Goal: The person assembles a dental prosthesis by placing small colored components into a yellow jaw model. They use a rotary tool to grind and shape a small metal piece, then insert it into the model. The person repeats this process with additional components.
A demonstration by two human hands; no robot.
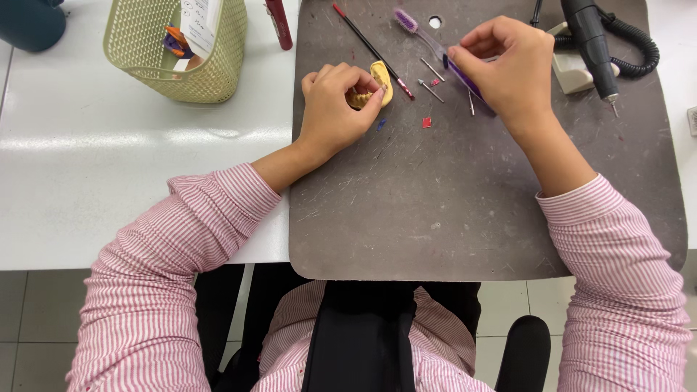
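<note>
The left hand (334, 109) lies palm down near the far left corner of the dark grey mat (465, 210), wrist bent inward, its fingers curled and clamped around a yellow dental cast (376, 83) that peeks out between thumb and forefinger. The right hand (508, 69) hovers toward the far middle of the mat, knuckles up, fingers pinched together on the handle of a purple toothbrush (435, 47) (its bristled head points away toward the mat's far edge). Both forearms come in from striped pink-and-white sleeves pushed up past the wrists.

The mat is matte, scuffed and covered in pale scratches, with rounded corners and a small round hole near its far edge. Between the hands lie several thin metal burs (431, 80), and a red chip (426, 122) and a blue chip (380, 125) of waxy material. A slim red-and-black tool (367, 45) lies diagonally just beyond the cast. At the far right corner rests a black handpiece (592, 43) with a coiled cord (639, 51).

On the white bench left of the mat stands a pale green plastic mesh basket (145, 51), holding papers and small orange and purple items.
</note>
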